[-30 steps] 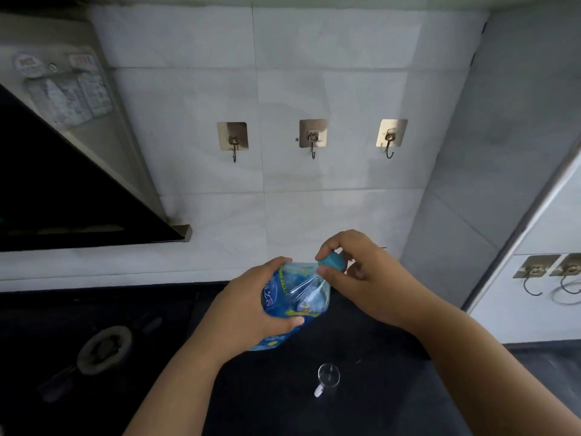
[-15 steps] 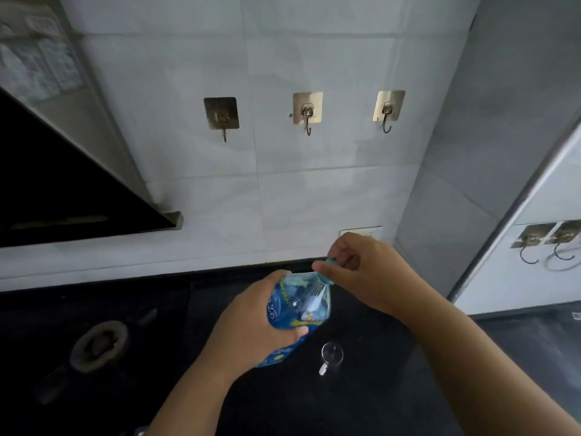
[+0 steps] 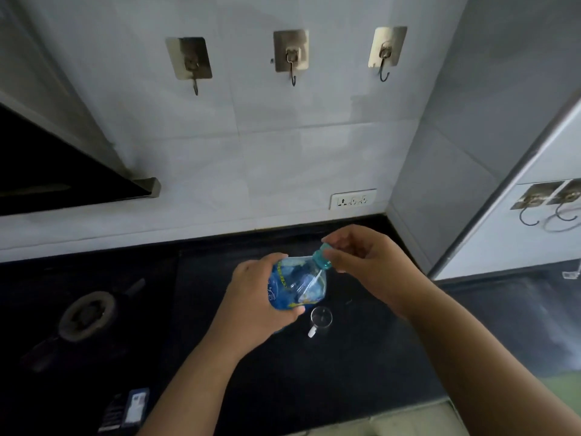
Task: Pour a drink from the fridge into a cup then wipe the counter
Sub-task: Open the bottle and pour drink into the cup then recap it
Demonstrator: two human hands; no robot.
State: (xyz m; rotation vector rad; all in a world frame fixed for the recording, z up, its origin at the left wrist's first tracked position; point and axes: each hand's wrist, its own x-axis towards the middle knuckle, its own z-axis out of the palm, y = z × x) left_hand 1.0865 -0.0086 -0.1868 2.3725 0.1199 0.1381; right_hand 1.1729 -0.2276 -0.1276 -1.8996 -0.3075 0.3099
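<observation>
A clear plastic bottle [image 3: 300, 284] with a blue label is held above the black counter [image 3: 361, 366], tilted so its neck points up and to the right. My left hand [image 3: 254, 303] grips its body from the left. My right hand [image 3: 364, 262] pinches the teal cap [image 3: 323, 258] at the bottle's neck. A small clear glass cup [image 3: 320, 319] with a white handle stands upright on the counter just below and right of the bottle.
A gas burner [image 3: 86, 313] sits on the counter at the left, with a black range hood [image 3: 63, 171] above it. Three wall hooks [image 3: 290, 55] and a socket [image 3: 352, 199] are on the tiled wall. A small dark packet [image 3: 125, 410] lies near the counter's front edge.
The view has tipped downward, showing more counter. Both hands and the bottle have stayed together, with the right hand still working at the cap; the cup has not moved.
</observation>
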